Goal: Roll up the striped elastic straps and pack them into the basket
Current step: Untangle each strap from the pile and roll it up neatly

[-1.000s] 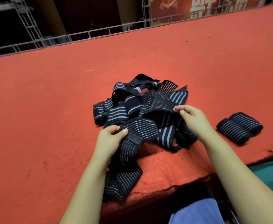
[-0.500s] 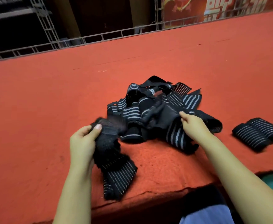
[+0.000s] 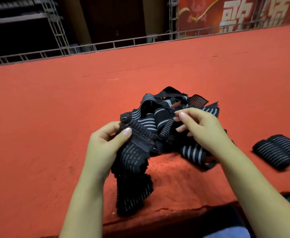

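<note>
A tangled heap of black elastic straps with white stripes [image 3: 159, 115] lies on the red carpeted surface [image 3: 54, 117]. My left hand [image 3: 104, 145] grips the end of one striped strap [image 3: 132, 157], thumb on top; the rest of it hangs down over the surface's front edge. My right hand [image 3: 201, 129] hovers over the right side of the heap, fingers curled and apart, thumb and forefinger close to a strap; a grip is not clear. Two rolled straps [image 3: 278, 152] lie side by side at the right. No basket is in view.
The red surface ends in a front edge [image 3: 158, 219] close to my body, with blue cloth [image 3: 226, 232] below it. A metal truss railing [image 3: 89, 48] runs along the far edge, with a red banner [image 3: 226, 14] behind.
My left hand has lifted its strap end and brought it right, toward the heap. My right hand has let go of the strap it pinched and risen above the heap.
</note>
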{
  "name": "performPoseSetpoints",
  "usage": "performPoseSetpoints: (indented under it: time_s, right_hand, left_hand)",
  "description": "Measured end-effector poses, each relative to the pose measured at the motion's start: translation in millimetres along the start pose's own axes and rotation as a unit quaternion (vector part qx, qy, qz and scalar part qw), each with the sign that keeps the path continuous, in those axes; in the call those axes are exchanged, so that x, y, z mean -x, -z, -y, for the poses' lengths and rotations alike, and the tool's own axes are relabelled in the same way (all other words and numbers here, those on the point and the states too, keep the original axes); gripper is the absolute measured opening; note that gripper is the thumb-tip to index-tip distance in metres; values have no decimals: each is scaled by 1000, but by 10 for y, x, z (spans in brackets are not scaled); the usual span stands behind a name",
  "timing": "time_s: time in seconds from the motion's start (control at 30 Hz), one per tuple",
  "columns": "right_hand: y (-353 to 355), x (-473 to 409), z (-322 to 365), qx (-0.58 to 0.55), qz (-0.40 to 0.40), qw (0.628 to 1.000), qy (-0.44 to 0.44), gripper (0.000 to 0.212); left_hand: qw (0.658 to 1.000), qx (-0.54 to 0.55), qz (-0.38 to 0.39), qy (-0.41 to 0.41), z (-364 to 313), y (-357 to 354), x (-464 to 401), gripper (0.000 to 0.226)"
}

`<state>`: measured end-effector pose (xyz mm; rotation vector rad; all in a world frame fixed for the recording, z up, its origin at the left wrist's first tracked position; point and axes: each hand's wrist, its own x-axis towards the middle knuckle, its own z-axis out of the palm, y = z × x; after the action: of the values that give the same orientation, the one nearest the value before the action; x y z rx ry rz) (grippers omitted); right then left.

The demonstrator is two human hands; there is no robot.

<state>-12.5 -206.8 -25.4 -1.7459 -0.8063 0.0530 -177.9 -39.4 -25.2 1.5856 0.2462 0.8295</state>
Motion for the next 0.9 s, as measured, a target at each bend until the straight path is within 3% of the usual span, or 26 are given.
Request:
performPoseSetpoints:
  time_s: [0.1, 0.2, 0.3, 0.43, 0.53, 0.67, 0.73, 0.9]
  right_hand:
    - [-111, -14, 187, -172, 67, 978, -93, 52]
    - [-257, -34, 209, -247, 183, 930, -201, 77]
    - [-392, 4, 194, -294, 252, 892, -232, 78]
    - [-505, 105, 183, -258, 313, 891, -203, 66]
    - [-497, 129, 170, -294, 279, 896, -182, 40]
    - [-367, 115, 89, -272, 239, 916, -171, 29]
    - [-339, 113, 60, -272, 223, 922, -163, 12]
    - [-298, 63, 44, -305, 168, 925, -153, 14]
  left_hand:
    - [978, -142, 95, -118, -145, -76, 89, 24]
    - [914, -292, 171, -223, -212, -151, 179, 23]
    - [865, -352, 237, -268, -167, -229, 271, 11]
    - [834, -372, 287, -289, -50, -326, 402, 6]
    - [839, -372, 278, -285, -9, -303, 411, 4]
    - [846, -389, 243, -271, 61, -175, 373, 4]
    - [846, -400, 237, -261, 94, -146, 354, 8]
    - [892, -340, 199, -222, 150, -77, 309, 5]
